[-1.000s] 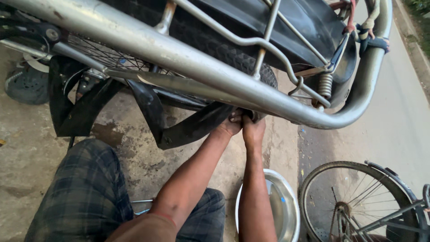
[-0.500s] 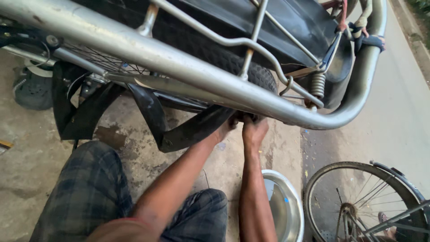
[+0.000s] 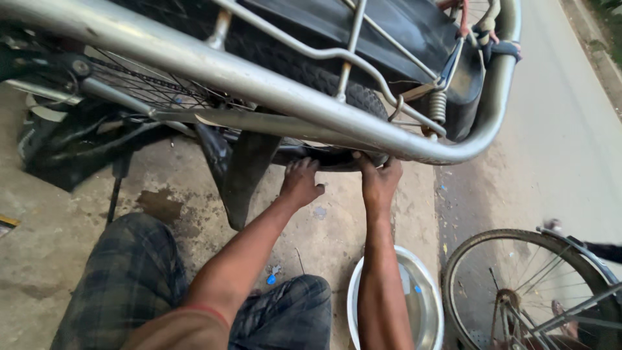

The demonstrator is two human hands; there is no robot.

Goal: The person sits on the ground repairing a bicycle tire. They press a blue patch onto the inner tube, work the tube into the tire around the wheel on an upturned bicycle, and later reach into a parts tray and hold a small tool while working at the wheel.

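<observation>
left hand (image 3: 300,183): fingers curled, gripping black rubber bicycle tyre (image 3: 324,157)
right hand (image 3: 380,181): fingers hooked over same tyre, under silver metal tube frame (image 3: 259,81)

Roadside bicycle repair spot, outdoors. Evidence: bicycle (image 3: 272,84) up on its stand on stained bare concrete (image 3: 58,259), rear tyre (image 3: 324,78) worked at ground level. Loose black rubber tube (image 3: 240,175) hanging below the bicycle frame. Metal basin of water (image 3: 424,311) on the ground near the tyre. Second bicycle wheel (image 3: 531,291) beside the basin. Paved road (image 3: 570,149) runs just past the bicycle.
</observation>
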